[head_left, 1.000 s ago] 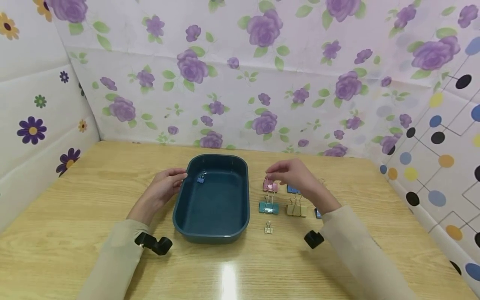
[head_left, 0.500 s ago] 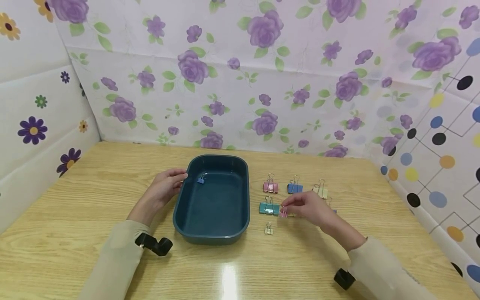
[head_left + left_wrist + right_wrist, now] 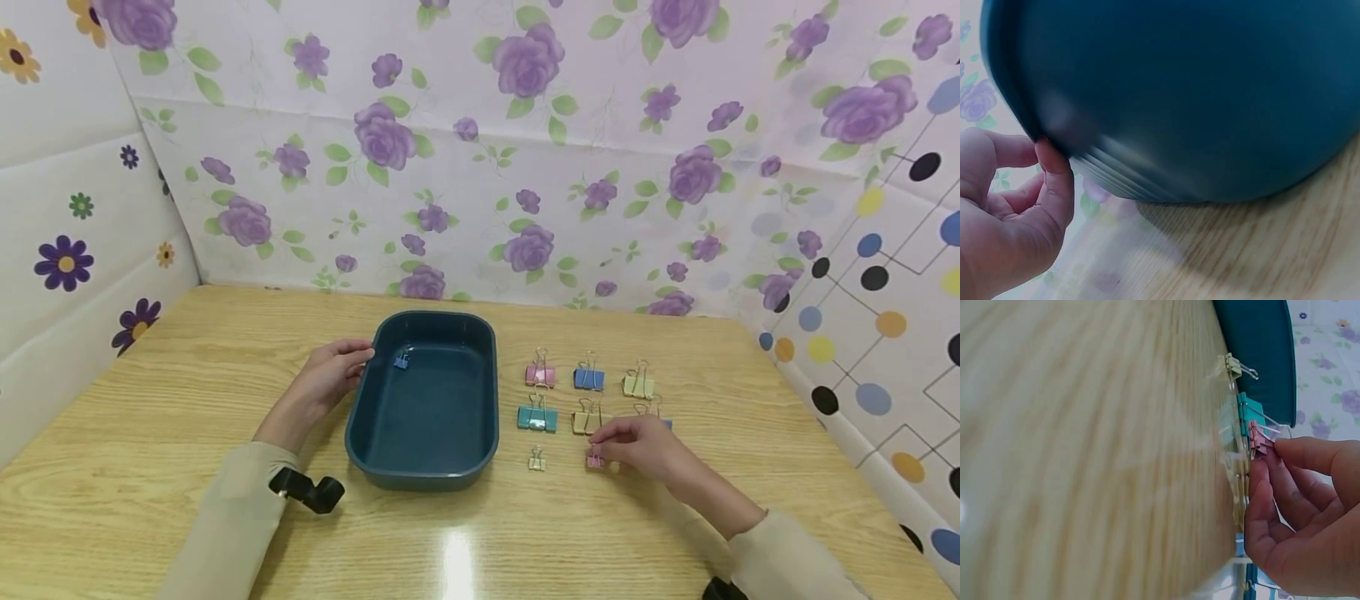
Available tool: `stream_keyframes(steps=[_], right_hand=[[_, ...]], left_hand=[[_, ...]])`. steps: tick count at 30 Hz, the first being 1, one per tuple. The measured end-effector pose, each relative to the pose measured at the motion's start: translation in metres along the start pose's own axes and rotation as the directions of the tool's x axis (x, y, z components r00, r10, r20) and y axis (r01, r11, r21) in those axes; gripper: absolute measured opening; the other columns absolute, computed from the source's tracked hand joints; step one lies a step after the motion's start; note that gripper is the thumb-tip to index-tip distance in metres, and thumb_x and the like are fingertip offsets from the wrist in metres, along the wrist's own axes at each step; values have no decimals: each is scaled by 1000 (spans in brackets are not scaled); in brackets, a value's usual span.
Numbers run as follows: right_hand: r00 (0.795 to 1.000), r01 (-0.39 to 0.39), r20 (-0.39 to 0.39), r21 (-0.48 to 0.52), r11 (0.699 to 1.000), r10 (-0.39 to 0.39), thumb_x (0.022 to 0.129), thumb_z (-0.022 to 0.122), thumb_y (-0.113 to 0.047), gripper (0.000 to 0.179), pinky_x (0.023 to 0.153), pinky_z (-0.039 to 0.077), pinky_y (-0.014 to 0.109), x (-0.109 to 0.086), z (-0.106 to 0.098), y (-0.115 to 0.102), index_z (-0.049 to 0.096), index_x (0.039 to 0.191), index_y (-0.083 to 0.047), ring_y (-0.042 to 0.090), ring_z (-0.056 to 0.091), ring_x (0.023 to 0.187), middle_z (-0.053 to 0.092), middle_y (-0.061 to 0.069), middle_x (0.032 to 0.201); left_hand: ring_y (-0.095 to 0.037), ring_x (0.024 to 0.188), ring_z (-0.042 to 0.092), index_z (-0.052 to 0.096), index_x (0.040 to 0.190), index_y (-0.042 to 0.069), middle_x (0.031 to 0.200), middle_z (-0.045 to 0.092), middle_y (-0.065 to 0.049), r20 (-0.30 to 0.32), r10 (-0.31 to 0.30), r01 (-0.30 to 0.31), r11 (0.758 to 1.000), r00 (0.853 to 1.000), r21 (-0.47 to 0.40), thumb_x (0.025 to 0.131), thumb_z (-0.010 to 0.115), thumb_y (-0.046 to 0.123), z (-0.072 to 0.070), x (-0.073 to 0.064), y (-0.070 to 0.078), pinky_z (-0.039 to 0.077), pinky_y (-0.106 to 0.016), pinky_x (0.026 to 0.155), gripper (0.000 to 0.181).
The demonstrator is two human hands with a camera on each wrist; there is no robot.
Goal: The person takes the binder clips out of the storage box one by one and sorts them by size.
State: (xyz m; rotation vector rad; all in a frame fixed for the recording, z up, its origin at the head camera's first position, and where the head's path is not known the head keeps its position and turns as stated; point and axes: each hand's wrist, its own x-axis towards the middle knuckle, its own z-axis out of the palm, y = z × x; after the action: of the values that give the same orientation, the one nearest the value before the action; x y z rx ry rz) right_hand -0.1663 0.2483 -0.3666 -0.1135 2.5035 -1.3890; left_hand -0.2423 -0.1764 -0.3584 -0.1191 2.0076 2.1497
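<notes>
My left hand [image 3: 327,377] pinches the left rim of a dark teal plastic tray [image 3: 422,479]; in the left wrist view its thumb and fingertips [image 3: 1054,156] meet at the rim. A small blue binder clip [image 3: 402,362] lies inside the tray near its far left. My right hand [image 3: 647,448] pinches a small pink binder clip [image 3: 595,458] by its handles, at the table top in front of a gold binder clip [image 3: 585,421]. The right wrist view shows the same pink clip [image 3: 1257,440] between thumb and fingers. To its left stands a small pale yellow binder clip [image 3: 537,462].
Other binder clips stand in rows right of the tray: a large pink one [image 3: 540,376], a blue one [image 3: 589,380], a pale green one [image 3: 638,386] and a teal one [image 3: 537,418]. Another blue clip [image 3: 667,424] is partly behind my right hand. Patterned cloth walls enclose the wooden table [image 3: 225,333].
My right hand has come from beside the large pink clip toward the front right, carrying the small pink clip down to the front row. My left hand and the tray stay put.
</notes>
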Motion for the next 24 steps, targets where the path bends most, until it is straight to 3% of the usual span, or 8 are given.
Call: stream_keyframes(steps=[24], right_hand=[[990,54,130,-1,999,-53,88,71,-17,24,62,49,31,-1,-7,9,68,103,1,23,64,83,70,8,92]], left_hand=[[-7,74,53,45,127,-7,99,53,-3,4,-1,1,1000,1000,17,100,51,10,0,0,0,47,-19,67,33]])
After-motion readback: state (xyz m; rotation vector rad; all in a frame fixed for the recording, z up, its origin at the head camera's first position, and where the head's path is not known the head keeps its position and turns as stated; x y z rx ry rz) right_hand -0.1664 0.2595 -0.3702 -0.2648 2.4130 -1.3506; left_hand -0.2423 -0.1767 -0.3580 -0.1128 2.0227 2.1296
